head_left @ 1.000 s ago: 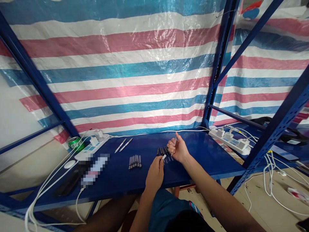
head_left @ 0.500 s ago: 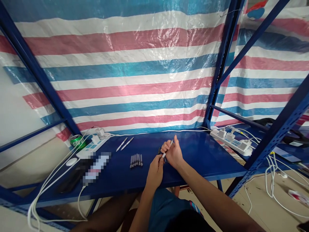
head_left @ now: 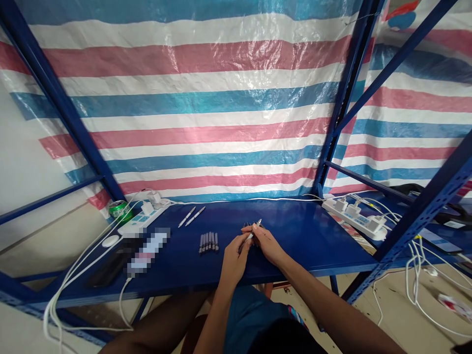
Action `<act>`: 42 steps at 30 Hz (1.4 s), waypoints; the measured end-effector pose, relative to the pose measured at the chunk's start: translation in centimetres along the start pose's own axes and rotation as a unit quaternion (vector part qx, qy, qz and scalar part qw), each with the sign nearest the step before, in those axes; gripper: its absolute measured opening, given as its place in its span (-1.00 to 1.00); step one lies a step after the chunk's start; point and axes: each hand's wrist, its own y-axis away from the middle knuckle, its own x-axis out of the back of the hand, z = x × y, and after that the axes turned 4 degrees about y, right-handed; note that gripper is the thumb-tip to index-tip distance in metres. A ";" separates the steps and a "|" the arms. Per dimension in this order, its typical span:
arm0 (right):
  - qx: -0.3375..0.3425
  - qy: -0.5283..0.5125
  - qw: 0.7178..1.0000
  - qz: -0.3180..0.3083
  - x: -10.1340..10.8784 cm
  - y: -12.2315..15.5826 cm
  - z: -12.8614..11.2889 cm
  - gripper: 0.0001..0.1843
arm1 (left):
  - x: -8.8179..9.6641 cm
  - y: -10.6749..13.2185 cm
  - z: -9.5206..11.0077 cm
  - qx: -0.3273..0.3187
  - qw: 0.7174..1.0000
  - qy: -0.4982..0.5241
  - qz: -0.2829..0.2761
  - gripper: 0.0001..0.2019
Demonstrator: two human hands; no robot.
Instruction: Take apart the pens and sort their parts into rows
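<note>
Near the front edge of the blue table, a white pen (head_left: 250,235) is held at a slant between my two hands, its silvery end pointing up and away from me. My left hand (head_left: 235,254) is closed round its lower part. Fingers of my right hand (head_left: 268,244) are pressed together on the upper part. Some small dark pieces lie behind the hands, mostly hidden. To the left, several short translucent tubes with dark ends (head_left: 209,242) lie side by side. Farther back, two white pens (head_left: 191,216) rest nearly parallel.
At left on the blue table (head_left: 295,216) are a green can (head_left: 120,210), a power strip (head_left: 138,223) and a pixelated phone (head_left: 149,253) with a cable. Another power strip (head_left: 354,219) stands at right. Blue metal posts and a striped sheet (head_left: 221,132) bound the back.
My right hand has turned over from palm-up, thumb raised, to back-up, its fingers now on the pen's upper part. My left hand still holds the pen's lower part.
</note>
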 end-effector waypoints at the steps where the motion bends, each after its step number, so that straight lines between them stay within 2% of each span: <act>1: -0.002 0.010 1.000 -0.014 0.0 0.1 -0.1 -0.35 | -0.1 0.1 0.0 0.002 1.000 0.001 -0.005 -0.59; 4: 0.009 0.056 0.997 -0.055 0.0 0.4 -0.6 -0.32 | -0.1 0.3 0.2 0.010 1.000 0.001 -0.004 -0.59; 8: 0.022 0.119 0.990 -0.071 -0.1 0.8 -1.4 -0.34 | 0.3 0.4 0.5 0.021 1.000 0.022 -0.003 -0.60; 10: 0.020 0.114 0.990 -0.078 -0.2 1.0 -1.6 -0.38 | 0.4 0.4 0.5 0.030 0.999 0.033 0.004 -0.59; 12: 0.019 0.074 0.995 -0.061 -0.2 1.0 -1.7 -0.39 | 0.5 0.4 0.5 0.038 0.999 0.035 0.016 -0.60; 15: 0.020 0.015 1.000 0.002 0.4 0.8 -1.8 -0.36 | 0.5 0.2 0.4 0.045 0.998 0.038 0.025 -0.62; 18: 0.013 0.025 0.999 0.028 1.7 0.6 -2.0 -0.48 | 0.5 0.1 0.3 0.046 0.998 0.036 0.017 -0.62; 22: -0.005 0.068 0.998 0.004 3.1 0.6 -2.5 -0.52 | 0.3 0.1 0.1 0.035 0.999 0.022 -0.001 -0.62; 27: -0.011 0.122 0.992 -0.020 3.7 1.0 -2.8 -0.45 | 0.0 0.2 -0.1 0.003 1.000 -0.008 -0.023 -0.66; 33: -0.012 0.252 0.967 -0.031 4.8 1.8 -3.7 -0.47 | -0.1 0.4 0.0 -0.014 0.998 -0.064 -0.021 -0.72; 36: -0.038 0.255 0.964 -0.068 5.5 2.1 -4.9 -0.53 | -0.1 0.4 0.4 -0.010 0.998 -0.065 -0.018 -0.73; 40: -0.030 0.234 0.964 -0.125 6.2 2.4 -6.6 -0.52 | -0.1 0.3 0.7 -0.003 0.998 -0.056 -0.022 -0.71; 42: -0.035 0.242 0.960 -0.132 6.2 2.5 -6.8 -0.54 | -0.1 0.2 0.7 -0.004 0.998 -0.053 -0.027 -0.71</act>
